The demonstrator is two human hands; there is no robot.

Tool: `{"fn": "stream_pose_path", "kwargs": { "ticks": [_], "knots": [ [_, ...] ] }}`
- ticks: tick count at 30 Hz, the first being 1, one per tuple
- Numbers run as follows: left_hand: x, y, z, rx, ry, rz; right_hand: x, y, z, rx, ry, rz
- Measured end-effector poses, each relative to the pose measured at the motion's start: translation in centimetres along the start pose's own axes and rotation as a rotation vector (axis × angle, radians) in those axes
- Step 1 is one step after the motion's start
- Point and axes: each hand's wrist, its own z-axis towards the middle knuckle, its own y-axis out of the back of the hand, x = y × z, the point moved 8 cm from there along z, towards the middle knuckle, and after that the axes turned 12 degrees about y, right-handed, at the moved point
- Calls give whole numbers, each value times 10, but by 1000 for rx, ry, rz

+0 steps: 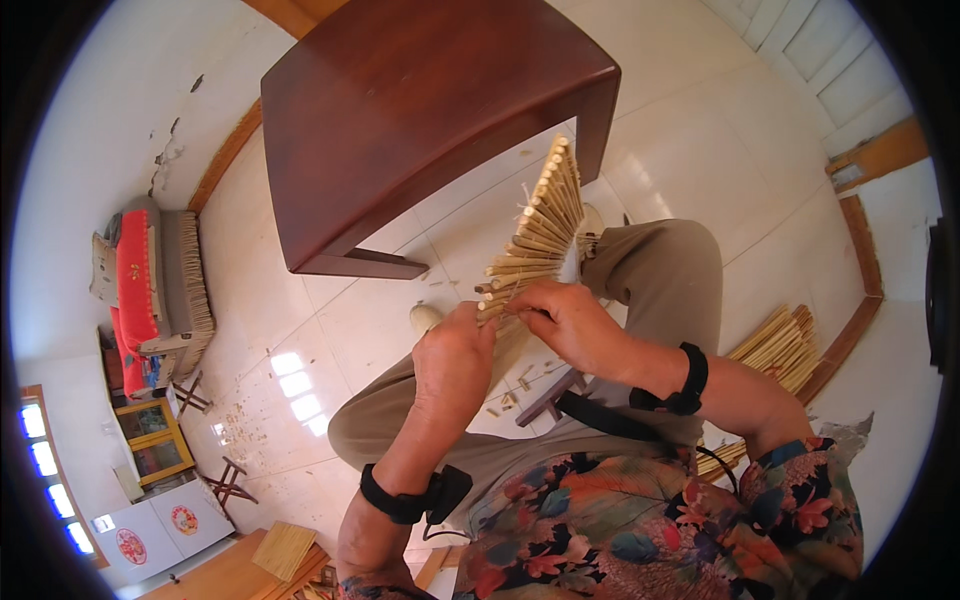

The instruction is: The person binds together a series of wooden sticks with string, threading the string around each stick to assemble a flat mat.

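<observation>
Over on the left, a red cloth point(137, 275) drapes a couch point(177, 280), then comes a dark table point(430, 110). The left hand point(452, 352) grips the near end of a row of sticks point(543, 225), which reaches toward the table. The right hand point(572, 325) pinches narrowly there, its exact hold hidden. Further right lies a pile of loose sticks point(785, 350).

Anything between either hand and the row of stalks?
Nothing visible. The left hand and right hand are both right at the near end of the row of stalks. The dark red-brown table is farther out, not between them.
</observation>
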Motion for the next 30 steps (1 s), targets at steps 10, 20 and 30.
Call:
{"fn": "stream_pose_path", "kwargs": {
  "ticks": [10, 20, 30],
  "knots": [
    [-18, -13, -43, -207, -324, 91, -22, -16, -64, 9, -463, 441],
    [4, -22, -76, -73, -280, -50, -34, -29, -128, 100, -778, 540],
    [0, -5, -59, -127, -336, -54, -26, -26, -104, -16, -575, 536]
  ]
}}
